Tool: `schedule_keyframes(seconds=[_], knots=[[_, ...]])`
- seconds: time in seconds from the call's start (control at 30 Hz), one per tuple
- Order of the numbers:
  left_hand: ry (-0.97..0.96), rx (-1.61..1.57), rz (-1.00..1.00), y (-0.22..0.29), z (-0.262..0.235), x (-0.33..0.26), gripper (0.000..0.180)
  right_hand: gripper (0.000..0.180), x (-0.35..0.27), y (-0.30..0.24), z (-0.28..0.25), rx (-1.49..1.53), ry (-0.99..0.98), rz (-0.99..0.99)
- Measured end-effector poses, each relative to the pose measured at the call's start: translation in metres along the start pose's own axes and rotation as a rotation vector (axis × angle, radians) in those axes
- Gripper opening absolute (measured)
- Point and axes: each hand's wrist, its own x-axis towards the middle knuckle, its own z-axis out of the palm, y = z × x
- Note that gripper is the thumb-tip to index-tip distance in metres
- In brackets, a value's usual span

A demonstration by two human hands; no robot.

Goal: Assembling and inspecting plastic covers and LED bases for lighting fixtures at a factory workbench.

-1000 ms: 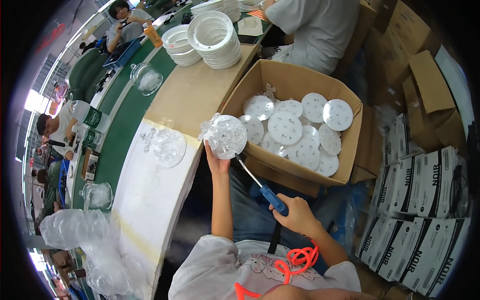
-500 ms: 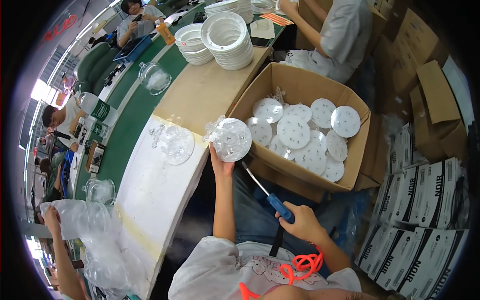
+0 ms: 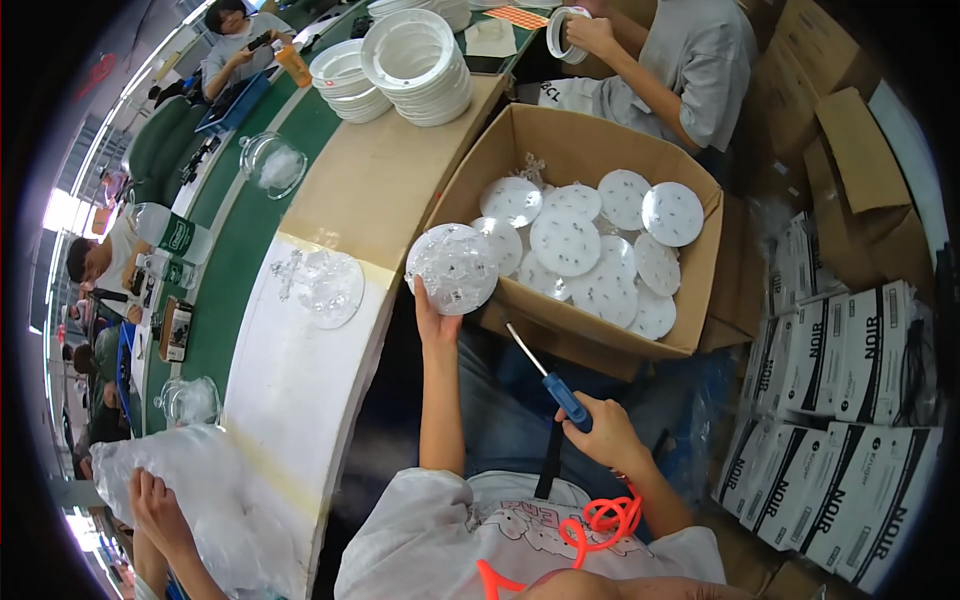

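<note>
Above my lap, my left hand (image 3: 437,322) holds up a round white disc (image 3: 453,268) from its lower edge. Clear, crumpled-looking plastic covers part of the disc's face. My right hand (image 3: 608,436) is wrapped round the blue handle of a screwdriver (image 3: 567,400). Its metal shaft slants up and left, and the tip stays apart from the disc. Just beyond the disc stands an open cardboard box (image 3: 625,345) holding several white discs (image 3: 566,242) dotted with small marks. On the white board to the left lies a clear round plastic piece (image 3: 333,290).
Stacked white rings (image 3: 417,70) stand at the bench's far end. Clear domed covers (image 3: 273,165) sit on the green surface. At lower left, another person's hand (image 3: 160,510) touches a clear plastic bag (image 3: 225,500). White cartons (image 3: 800,480) are piled at right. A co-worker (image 3: 690,75) sits beyond the box.
The disc in my left hand has turned slightly, showing more of its round face. The other person's hand at lower left has shifted over the plastic bag. The whole view has moved a little.
</note>
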Motion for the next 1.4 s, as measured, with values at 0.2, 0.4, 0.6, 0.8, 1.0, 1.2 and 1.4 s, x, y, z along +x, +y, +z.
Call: schedule_keyframes(seconds=[0.2, 0.4, 0.6, 0.8, 1.0, 1.2, 1.4], knots=[[0.019, 0.041, -0.016, 0.001, -0.005, -0.002, 0.056, 0.012, -0.002, -0.007, -0.013, 0.026, 0.018, -0.003], [0.057, -0.012, 0.027, 0.002, -0.004, -0.002, 0.058, 0.013, 0.004, -0.014, -0.002, -0.082, -0.118, -0.086], [0.066, -0.127, 0.022, 0.008, -0.005, -0.003, 0.059, 0.024, 0.010, -0.015, 0.003, -0.101, -0.139, -0.123], [-0.007, -0.123, 0.041, 0.013, -0.013, -0.005, 0.057, 0.024, 0.008, -0.015, 0.002, -0.083, -0.115, -0.128], [-0.013, -0.067, 0.055, 0.009, -0.010, -0.007, 0.056, 0.027, 0.009, -0.008, 0.002, -0.151, -0.080, -0.096], [0.016, -0.059, 0.035, 0.008, -0.009, -0.006, 0.056, 0.025, 0.010, -0.011, -0.002, -0.131, -0.159, -0.105], [0.051, -0.024, 0.033, 0.006, -0.005, -0.006, 0.057, 0.026, 0.017, -0.011, -0.008, -0.327, -0.002, -0.072]])
